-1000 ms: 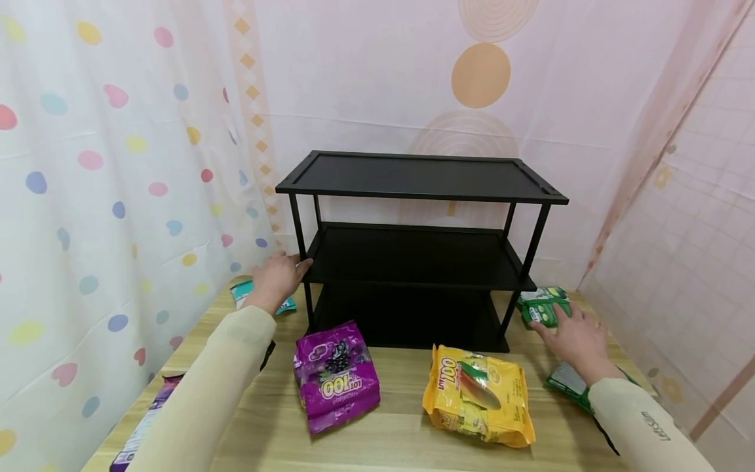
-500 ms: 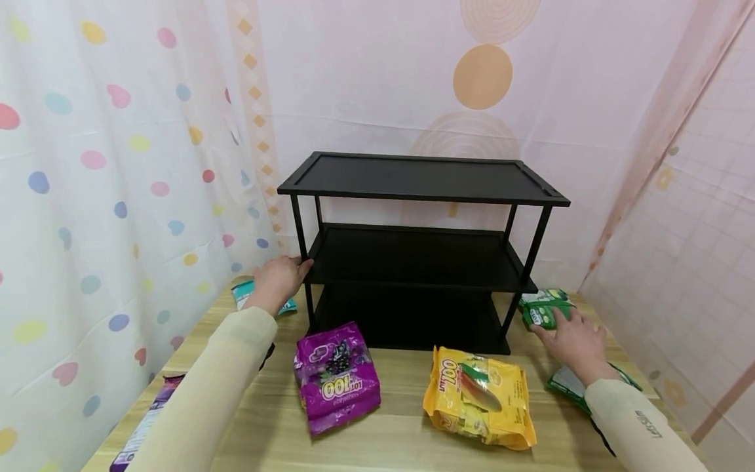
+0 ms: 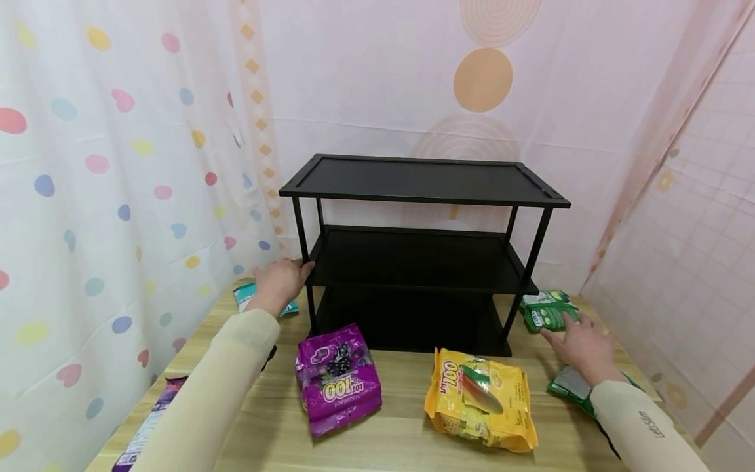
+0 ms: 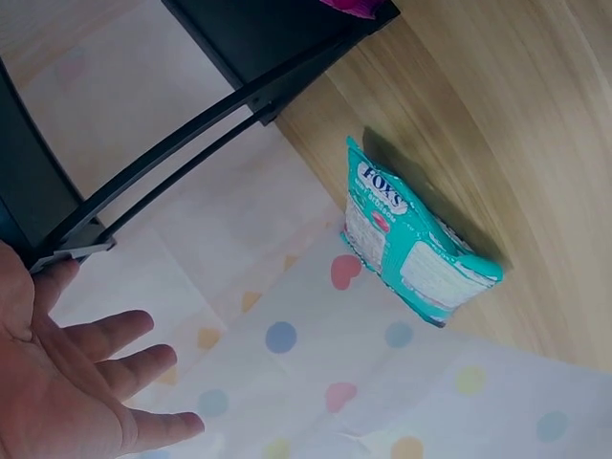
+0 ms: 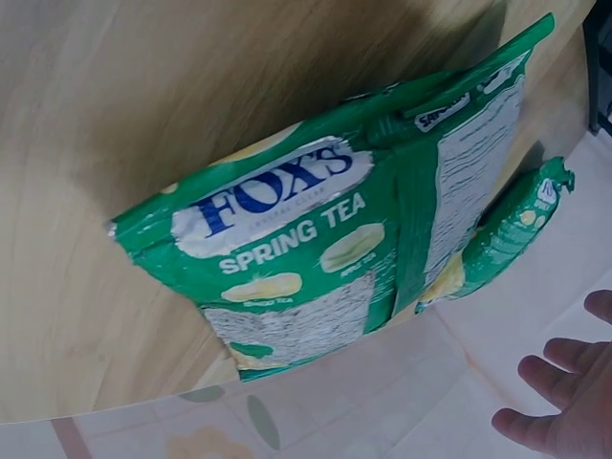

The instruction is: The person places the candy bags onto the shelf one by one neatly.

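A black three-tier shelf rack (image 3: pixel 407 180) stands at the table's back. My left hand (image 3: pixel 277 285) is at its left front post, level with the middle tier. In the left wrist view, thumb and index finger hold the rack's edge while the other fingers (image 4: pixel 139 368) spread loose. A teal Fox's bag (image 4: pixel 406 239) lies beyond that hand. On the right, my right hand (image 3: pixel 584 347), fingers relaxed, is by a green bag (image 3: pixel 548 310) and holds nothing visible. A second green bag (image 5: pixel 296 239), marked Fox's Spring Tea, lies under the right wrist.
In front of the rack, a purple Lot 100 candy bag (image 3: pixel 339 380) and a yellow one (image 3: pixel 480 400) lie on the wooden table (image 3: pixel 401 432). Another purple bag (image 3: pixel 150 419) is partly hidden by the left sleeve. Patterned curtains (image 3: pixel 135 177) surround the table.
My right hand has drawn slightly back and right from the far green bag. The left hand keeps its place at the rack. The whole view has shifted slightly.
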